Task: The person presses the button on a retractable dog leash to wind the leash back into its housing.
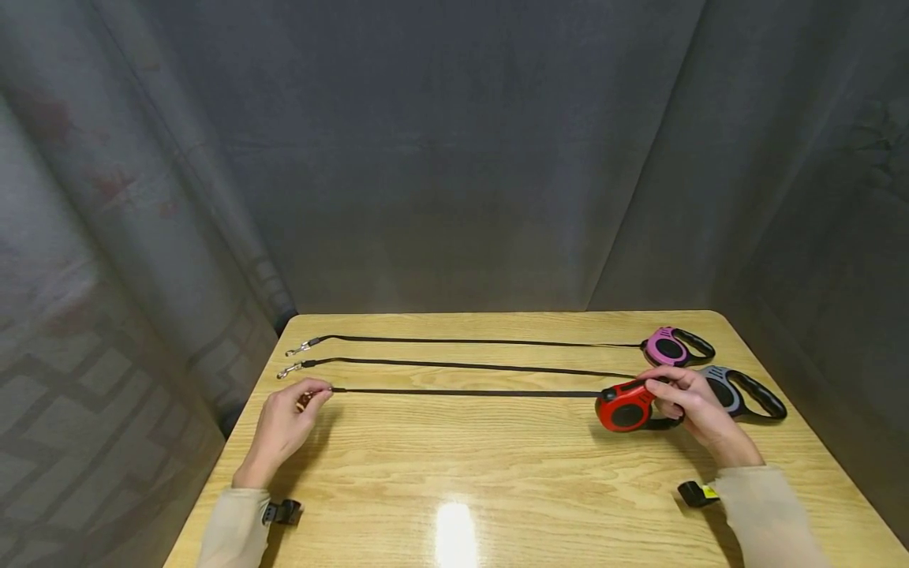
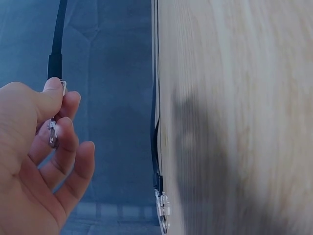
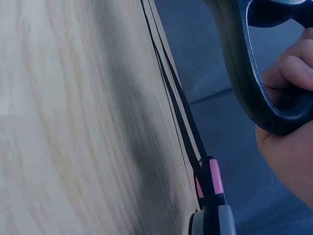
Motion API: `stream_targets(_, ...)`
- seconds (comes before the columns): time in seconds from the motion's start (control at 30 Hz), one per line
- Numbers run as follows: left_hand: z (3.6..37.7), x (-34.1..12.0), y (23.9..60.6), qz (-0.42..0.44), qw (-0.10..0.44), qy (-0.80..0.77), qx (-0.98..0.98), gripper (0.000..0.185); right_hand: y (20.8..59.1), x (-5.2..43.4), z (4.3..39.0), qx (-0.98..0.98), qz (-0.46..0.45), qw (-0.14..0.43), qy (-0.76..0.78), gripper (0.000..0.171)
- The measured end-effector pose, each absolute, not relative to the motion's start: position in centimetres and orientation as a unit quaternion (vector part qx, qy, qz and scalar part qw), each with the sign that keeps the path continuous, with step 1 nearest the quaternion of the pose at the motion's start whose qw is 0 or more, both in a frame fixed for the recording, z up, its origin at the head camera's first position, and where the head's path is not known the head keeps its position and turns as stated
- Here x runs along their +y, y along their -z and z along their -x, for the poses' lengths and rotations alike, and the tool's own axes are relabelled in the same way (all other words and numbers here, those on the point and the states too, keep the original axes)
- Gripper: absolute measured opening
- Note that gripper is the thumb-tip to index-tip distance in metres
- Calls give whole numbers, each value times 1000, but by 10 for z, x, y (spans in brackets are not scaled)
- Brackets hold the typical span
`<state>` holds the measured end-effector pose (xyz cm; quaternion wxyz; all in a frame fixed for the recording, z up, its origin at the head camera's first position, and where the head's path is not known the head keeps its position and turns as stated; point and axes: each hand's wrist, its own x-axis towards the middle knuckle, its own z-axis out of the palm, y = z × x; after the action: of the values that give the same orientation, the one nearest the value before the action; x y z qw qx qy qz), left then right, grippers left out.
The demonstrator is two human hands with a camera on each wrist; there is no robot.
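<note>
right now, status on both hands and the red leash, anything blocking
Left hand pinches clip end; right hand grips red leash. Strap straight between hands. Nothing crosses it; grey leash, pink leash beyond.

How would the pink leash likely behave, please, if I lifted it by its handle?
Its thin, flat strap would probably droop and trail, since it bends near the metal clip. The rounded pink casing looks smooth and hard, so it might slip a little if pushed.

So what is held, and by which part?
A red retractable leash: the left hand pinches its silver metal clip; the right hand holds its black looped handle.
</note>
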<state>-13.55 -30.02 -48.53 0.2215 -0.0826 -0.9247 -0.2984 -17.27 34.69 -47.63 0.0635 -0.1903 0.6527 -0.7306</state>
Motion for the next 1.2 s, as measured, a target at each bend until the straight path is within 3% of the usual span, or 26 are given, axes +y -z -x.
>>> stream_targets(1.2,139,-293,487,95,207,286,-931,7,488,339,174,656,183,70,729,47)
